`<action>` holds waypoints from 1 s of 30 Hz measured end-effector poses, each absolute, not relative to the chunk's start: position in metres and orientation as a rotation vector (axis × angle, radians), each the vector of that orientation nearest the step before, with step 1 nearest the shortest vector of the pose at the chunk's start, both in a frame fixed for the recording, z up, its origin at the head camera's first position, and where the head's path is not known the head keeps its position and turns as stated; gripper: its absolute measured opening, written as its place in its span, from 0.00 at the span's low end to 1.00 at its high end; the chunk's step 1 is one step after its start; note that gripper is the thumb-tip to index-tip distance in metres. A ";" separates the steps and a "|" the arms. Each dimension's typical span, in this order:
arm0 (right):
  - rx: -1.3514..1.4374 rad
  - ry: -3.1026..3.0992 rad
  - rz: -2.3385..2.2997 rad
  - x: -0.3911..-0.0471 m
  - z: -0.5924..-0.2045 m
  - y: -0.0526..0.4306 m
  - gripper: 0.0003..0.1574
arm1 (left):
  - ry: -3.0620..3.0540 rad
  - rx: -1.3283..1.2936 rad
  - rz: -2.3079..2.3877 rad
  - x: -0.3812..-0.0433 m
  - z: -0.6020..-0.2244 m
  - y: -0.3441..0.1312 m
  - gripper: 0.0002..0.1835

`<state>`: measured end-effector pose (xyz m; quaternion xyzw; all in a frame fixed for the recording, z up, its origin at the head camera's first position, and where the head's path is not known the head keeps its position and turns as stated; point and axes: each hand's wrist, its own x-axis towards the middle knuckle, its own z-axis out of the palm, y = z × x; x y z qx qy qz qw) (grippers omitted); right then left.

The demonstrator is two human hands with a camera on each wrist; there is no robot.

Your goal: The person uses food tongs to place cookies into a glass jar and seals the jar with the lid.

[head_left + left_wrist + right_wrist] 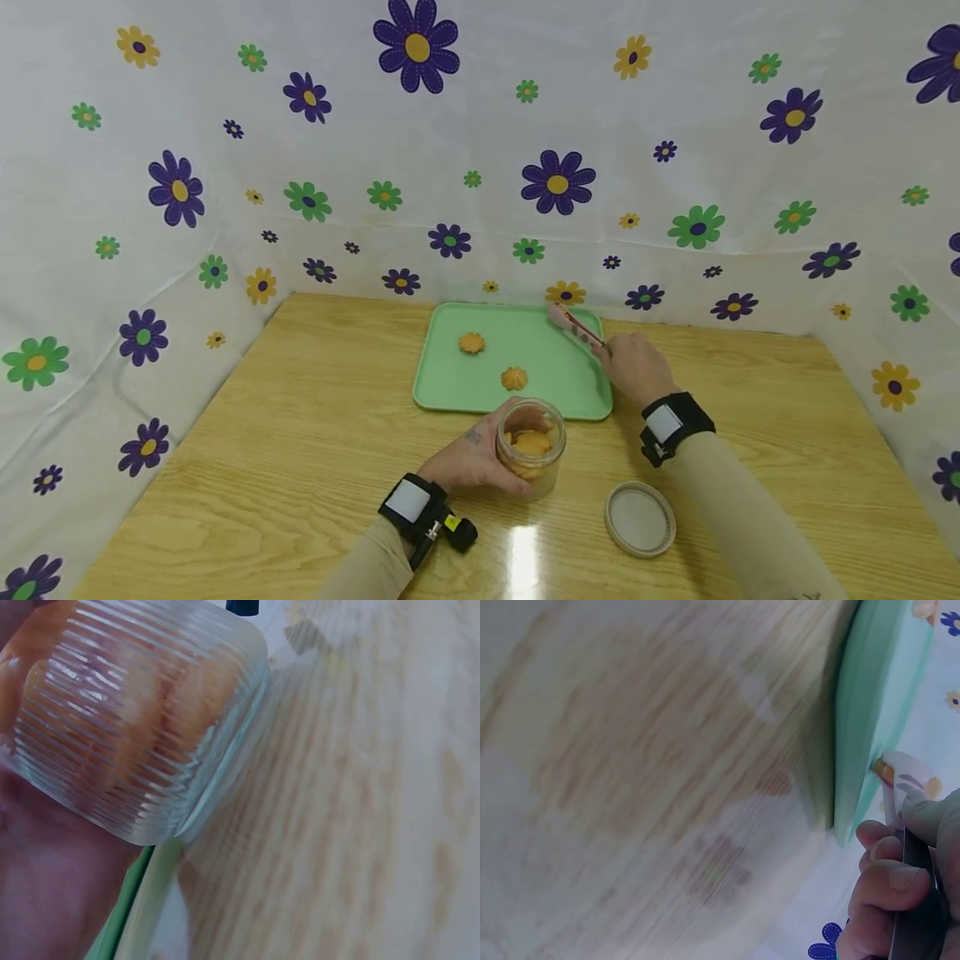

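While near lid (641, 518) and tray (442, 379), left (471, 458) and right hands (640, 367) around jar (538, 473) and tongs (573, 326)

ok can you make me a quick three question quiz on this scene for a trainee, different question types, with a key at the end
1. Fill in the blank: the left hand grips a glass jar with ____ inside.

2. True or false: the round lid lies on the wooden table, off the jar and apart from the green tray.

3. Multiple choice: what does the right hand hold?
a) a spoon
b) tongs
c) the lid

Key:
1. cookies
2. true
3. b
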<state>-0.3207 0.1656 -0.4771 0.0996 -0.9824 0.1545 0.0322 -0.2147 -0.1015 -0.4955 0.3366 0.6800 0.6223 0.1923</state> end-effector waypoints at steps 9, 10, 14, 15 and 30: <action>0.343 -3.096 0.710 -0.301 -0.473 0.171 0.27 | 1.912 0.957 1.733 -0.211 -0.488 -0.100 0.48; 0.354 -3.092 0.739 -0.298 -0.473 0.171 0.26 | 1.916 0.954 1.739 -0.212 -0.490 -0.100 0.49; 0.431 -3.062 0.787 -0.291 -0.475 0.173 0.26 | 1.928 0.942 1.749 -0.216 -0.499 -0.100 0.50; 0.452 -3.058 0.794 -0.289 -0.475 0.174 0.27 | 1.924 0.940 1.749 -0.216 -0.500 -0.101 0.50; 0.657 -2.954 0.897 -0.251 -0.463 0.188 0.26 | 1.891 0.966 1.762 -0.211 -0.485 -0.099 0.48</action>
